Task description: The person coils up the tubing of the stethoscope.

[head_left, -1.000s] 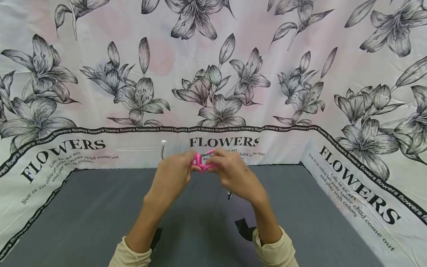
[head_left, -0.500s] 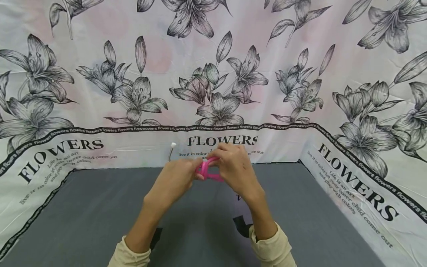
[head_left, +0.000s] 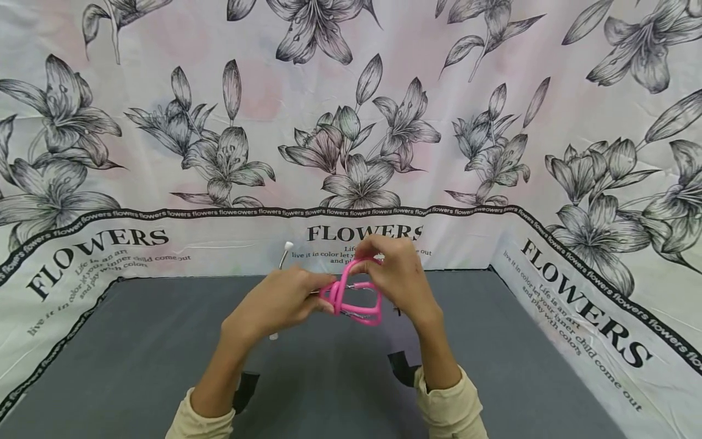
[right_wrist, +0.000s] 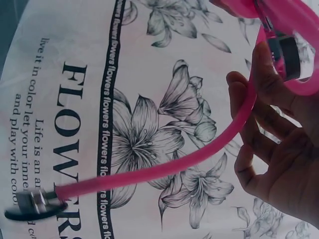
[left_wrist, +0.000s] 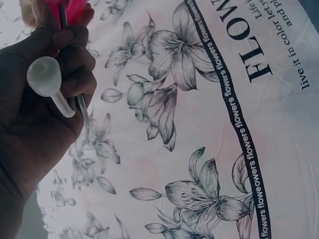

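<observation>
A stethoscope with pink tubing (head_left: 362, 311) is held up between both hands above the table, its tube looped several times. My left hand (head_left: 272, 300) grips the bundled loops and metal ear tubes. One white ear tip (head_left: 288, 246) sticks up above this hand; another white tip (head_left: 273, 336) shows below it. My right hand (head_left: 403, 277) pinches a strand of the loop between thumb and fingers. In the right wrist view a length of tube hangs away from this hand, ending in a metal-and-black chest piece (right_wrist: 35, 205). A second dark metal part (right_wrist: 285, 57) sits by the thumb.
A dark grey table (head_left: 164, 341) lies beneath the hands, with two black patches (head_left: 403, 369) near the forearms. White cloth (head_left: 230, 244) printed with flowers and lettering stands along the back and sides.
The hands were closer together with the tube bunched; now the right hand lifts a strand and the loops spread wider. My left hand has shifted slightly, and the lower ear tip has come into sight.
</observation>
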A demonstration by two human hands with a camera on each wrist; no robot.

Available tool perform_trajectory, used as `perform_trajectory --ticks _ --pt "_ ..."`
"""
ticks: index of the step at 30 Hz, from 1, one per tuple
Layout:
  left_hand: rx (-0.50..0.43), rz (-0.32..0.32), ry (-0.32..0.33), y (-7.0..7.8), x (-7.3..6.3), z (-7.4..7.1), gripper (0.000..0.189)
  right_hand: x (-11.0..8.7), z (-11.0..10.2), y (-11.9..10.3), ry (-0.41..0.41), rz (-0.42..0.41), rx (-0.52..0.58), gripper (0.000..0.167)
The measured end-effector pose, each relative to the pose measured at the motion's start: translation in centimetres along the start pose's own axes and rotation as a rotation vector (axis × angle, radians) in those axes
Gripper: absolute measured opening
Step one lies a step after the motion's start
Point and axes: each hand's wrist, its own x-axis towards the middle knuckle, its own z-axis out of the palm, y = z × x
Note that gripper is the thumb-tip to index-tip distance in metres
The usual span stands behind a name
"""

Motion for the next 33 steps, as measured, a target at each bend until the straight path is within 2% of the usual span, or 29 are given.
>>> perform_trajectory --ticks 4,7,10,14,19,22,27,33 --pt "-0.064 0.051 -0.018 -0.3 -0.1 -0.3 0.019 0.0 -0.1 0.4 -0.026 0.008 0.066 0.014" --pt "-0.144 0.082 -0.030 -0.6 -0.2 -0.6 0.015 0.1 -0.2 0.8 -0.055 0.019 0.128 0.014" --pt "-0.230 0.125 -0.043 -0.8 -0.4 -0.8 0.019 0.0 -0.3 1.1 -0.080 0.033 0.179 0.012" --pt "-0.273 0.165 -0.004 -0.9 -0.4 -1.1 0.032 -0.1 -0.2 1.2 -0.100 0.050 0.204 0.007" --pt "-0.301 0.133 0.095 -1.0 -0.5 -1.3 0.043 -0.1 0.0 1.0 -0.128 0.074 0.223 0.009" --pt "-0.299 0.097 0.142 -1.0 -0.5 -1.4 0.043 0.0 0.2 0.8 -0.146 0.074 0.230 0.012" --pt "-0.233 0.053 0.237 -1.0 -0.5 -1.4 0.038 -0.1 0.3 0.4 -0.169 0.078 0.216 0.018" --pt "-0.145 0.012 0.345 -1.2 -0.5 -1.2 0.044 0.1 0.4 -0.1 -0.188 0.056 0.193 0.026"
